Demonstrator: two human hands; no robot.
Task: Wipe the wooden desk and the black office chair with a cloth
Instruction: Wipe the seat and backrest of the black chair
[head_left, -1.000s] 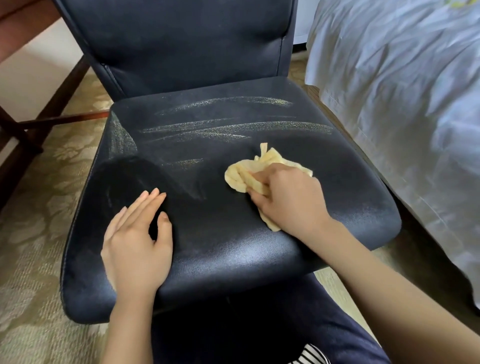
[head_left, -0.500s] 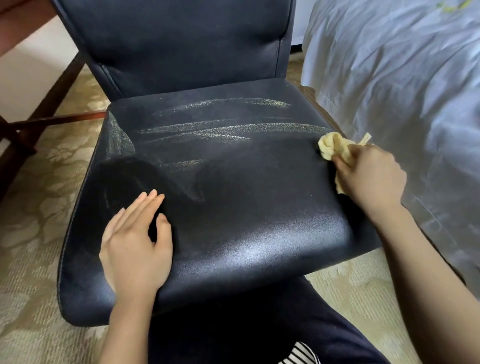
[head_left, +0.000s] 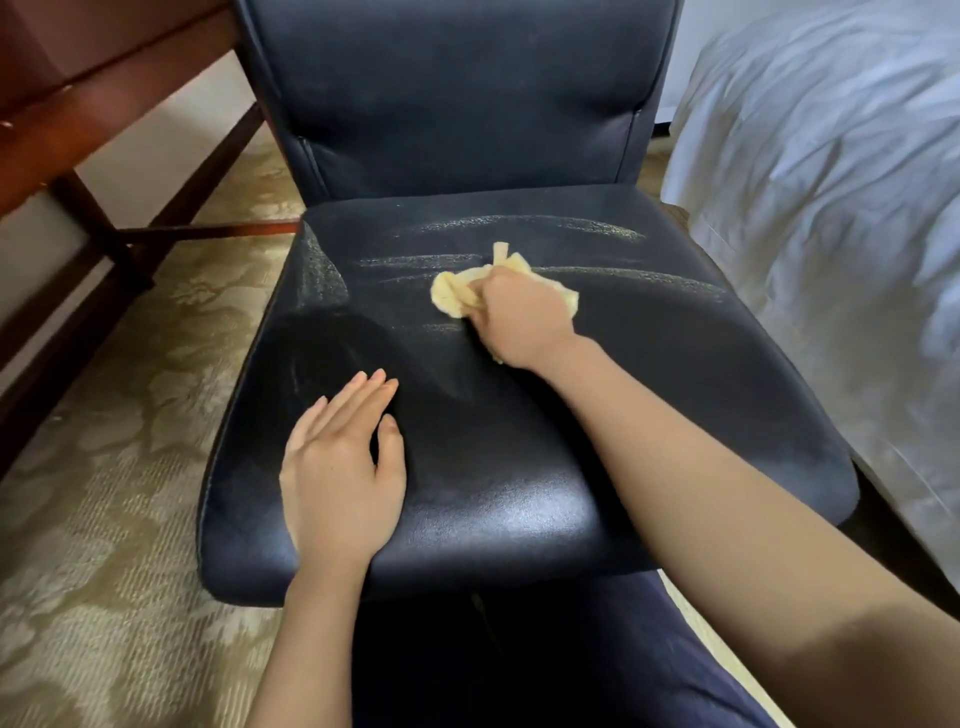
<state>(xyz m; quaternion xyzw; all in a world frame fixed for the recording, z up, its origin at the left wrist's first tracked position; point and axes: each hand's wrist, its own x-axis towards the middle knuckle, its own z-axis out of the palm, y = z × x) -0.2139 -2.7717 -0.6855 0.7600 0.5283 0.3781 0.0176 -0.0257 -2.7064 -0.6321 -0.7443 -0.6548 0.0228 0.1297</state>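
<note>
The black office chair (head_left: 649, 374) fills the middle of the view, its seat streaked with damp wipe marks near the backrest. My right hand (head_left: 519, 317) grips a crumpled yellow cloth (head_left: 452, 293) and presses it on the middle of the seat. My left hand (head_left: 343, 467) lies flat, fingers straight, on the seat's front left part. The wooden desk (head_left: 78, 104) shows only as its dark red edge and legs at the upper left.
A bed with white sheets (head_left: 831, 234) stands close to the chair's right side. Patterned beige carpet (head_left: 104, 519) covers the floor at the left. The desk's crossbar (head_left: 208, 234) runs behind the chair's left edge. My dark trousers (head_left: 519, 665) are at the bottom.
My right hand swept the cloth from the seat's middle to its right edge, then back left to the middle. My left hand has stayed flat on the seat.
</note>
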